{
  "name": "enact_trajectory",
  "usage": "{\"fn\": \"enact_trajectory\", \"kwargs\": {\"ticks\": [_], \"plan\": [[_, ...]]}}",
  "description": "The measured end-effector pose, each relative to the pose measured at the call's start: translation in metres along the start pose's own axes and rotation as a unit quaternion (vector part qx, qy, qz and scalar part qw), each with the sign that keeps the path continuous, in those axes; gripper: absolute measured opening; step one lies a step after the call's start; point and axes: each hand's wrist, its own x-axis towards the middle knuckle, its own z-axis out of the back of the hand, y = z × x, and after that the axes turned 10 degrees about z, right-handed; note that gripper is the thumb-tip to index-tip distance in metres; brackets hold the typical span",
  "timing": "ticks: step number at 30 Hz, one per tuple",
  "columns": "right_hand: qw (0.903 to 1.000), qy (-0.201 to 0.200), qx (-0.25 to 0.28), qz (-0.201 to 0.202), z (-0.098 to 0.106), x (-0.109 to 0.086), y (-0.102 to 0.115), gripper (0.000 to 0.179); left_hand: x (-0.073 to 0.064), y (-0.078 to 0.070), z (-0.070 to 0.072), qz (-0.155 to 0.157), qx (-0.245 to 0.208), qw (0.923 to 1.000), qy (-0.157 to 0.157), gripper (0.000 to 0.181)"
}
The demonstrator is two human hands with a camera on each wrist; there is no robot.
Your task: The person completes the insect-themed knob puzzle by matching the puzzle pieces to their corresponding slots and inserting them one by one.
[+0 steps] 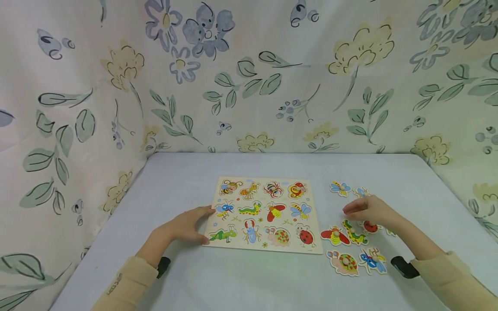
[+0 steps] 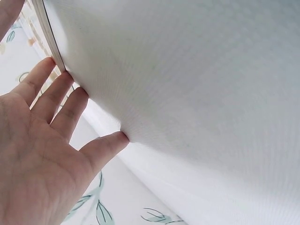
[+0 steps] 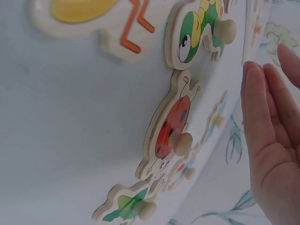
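A wooden puzzle board [image 1: 317, 233] with rows of insect pictures lies mid-table. My left hand [image 1: 186, 224] is spread at its left edge. In the left wrist view its fingertips [image 2: 82, 92] are at the board's edge, with the thumb against the white tabletop. My right hand [image 1: 367, 209] hovers over loose knobbed pieces, its fingers nearly straight and holding nothing. Beneath and around it are a caterpillar piece [image 1: 355, 233], a ladybug piece [image 3: 172, 126] and a blue-winged insect piece [image 1: 359, 192], partly covered by the hand.
Also right of the board are a red-winged insect piece [image 1: 335, 236], a snail piece [image 1: 343, 263], a mosquito piece [image 1: 373, 260] and a yellow-striped winged piece [image 1: 340, 188]. A green piece [image 3: 126, 206] lies beyond the ladybug. Floral cloth [image 1: 249, 125] hangs behind the white table [image 1: 179, 172].
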Motion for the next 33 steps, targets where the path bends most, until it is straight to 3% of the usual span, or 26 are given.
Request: {"fn": "enact_trajectory", "kwargs": {"ticks": [17, 24, 33], "plan": [[0.9964, 0.043, 0.072, 0.017, -0.003, -0.03, -0.013, 0.032, 0.002, 0.002, -0.003, 0.011, 0.005, 0.9999, -0.004, 0.087], [0.9934, 0.049, 0.089, 0.053, -0.003, -0.037, -0.019, 0.029, 0.001, 0.001, -0.001, 0.005, 0.001, 1.0, -0.004, 0.086], [0.9846, 0.112, 0.12, 0.061, 0.002, -0.049, -0.027, 0.02, 0.0, 0.001, 0.0, 0.001, 0.001, 1.0, -0.002, 0.086]]}}
